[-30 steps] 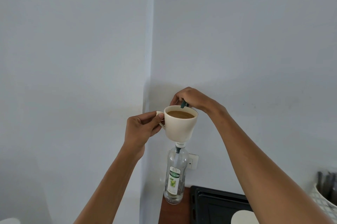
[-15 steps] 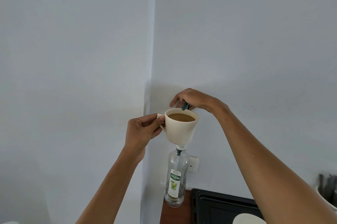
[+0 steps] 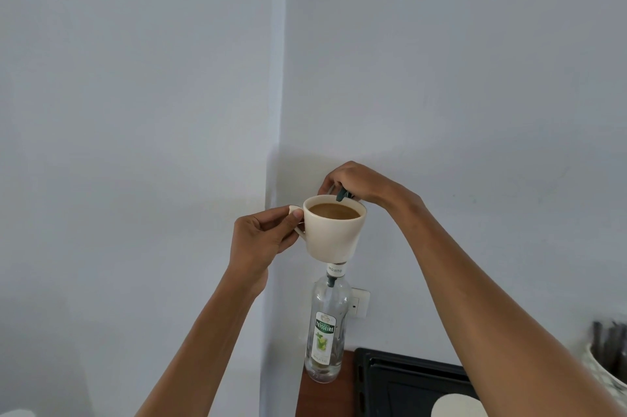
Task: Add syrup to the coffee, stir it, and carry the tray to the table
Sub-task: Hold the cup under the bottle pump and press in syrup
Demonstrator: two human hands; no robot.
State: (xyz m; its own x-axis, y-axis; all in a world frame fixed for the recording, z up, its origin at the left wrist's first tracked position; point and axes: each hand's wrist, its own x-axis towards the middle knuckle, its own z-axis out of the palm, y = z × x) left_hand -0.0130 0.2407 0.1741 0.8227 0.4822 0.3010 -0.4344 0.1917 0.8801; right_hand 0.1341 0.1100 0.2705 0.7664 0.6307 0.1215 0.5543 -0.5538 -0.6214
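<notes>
A cream cup (image 3: 334, 235) holding light brown coffee is raised in front of the wall. My left hand (image 3: 263, 236) pinches its handle at the left side. Directly below it stands a clear syrup bottle (image 3: 326, 328) with a green label. Its dark green pump nozzle (image 3: 342, 194) pokes over the cup's far rim. My right hand (image 3: 354, 184) lies closed on top of the pump head, behind the cup. The pump's stem is mostly hidden by the cup.
The bottle stands on a brown wooden counter (image 3: 320, 399) in a wall corner. A black tray (image 3: 407, 386) lies to its right with a white round object (image 3: 454, 406) on it. A wall socket (image 3: 359, 303) sits behind the bottle. A patterned holder with utensils (image 3: 610, 359) is at far right.
Both hands, the cup and the bottle sit slightly lower in view than a second ago. The grips are unchanged.
</notes>
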